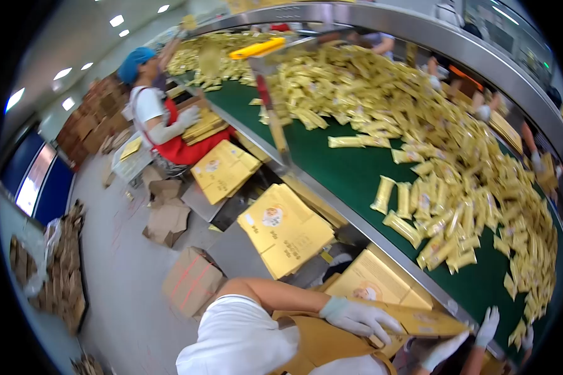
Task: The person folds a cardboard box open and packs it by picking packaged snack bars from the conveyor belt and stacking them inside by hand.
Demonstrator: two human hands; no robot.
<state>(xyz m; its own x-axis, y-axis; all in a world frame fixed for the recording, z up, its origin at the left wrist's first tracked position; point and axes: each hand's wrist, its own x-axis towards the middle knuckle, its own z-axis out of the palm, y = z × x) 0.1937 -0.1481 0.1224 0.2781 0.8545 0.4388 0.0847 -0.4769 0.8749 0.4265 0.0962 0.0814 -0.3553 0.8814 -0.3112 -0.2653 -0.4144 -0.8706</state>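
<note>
My left hand (361, 319), in a white glove, reaches across a yellow cardboard carton (422, 322) at the bottom of the head view. Its fingers bend over the carton's near edge and grip it. My right hand (445, 350), also gloved, has its fingers stretched out flat at the carton's right end; its wrist is cut off by the frame. Just behind the carton lies a stack of flat printed yellow cartons (372, 275). Beyond them runs a green conveyor belt (331, 169) heaped with yellow wrapped packets (381, 87).
A co-worker's gloved hand (488, 326) is close to my right hand at the belt edge. Flat cartons (284, 231) are piled at my left. Farther left sits a co-worker in a red apron (175, 137). A brown box (194, 281) stands on the floor. A metal rail (350, 231) edges the belt.
</note>
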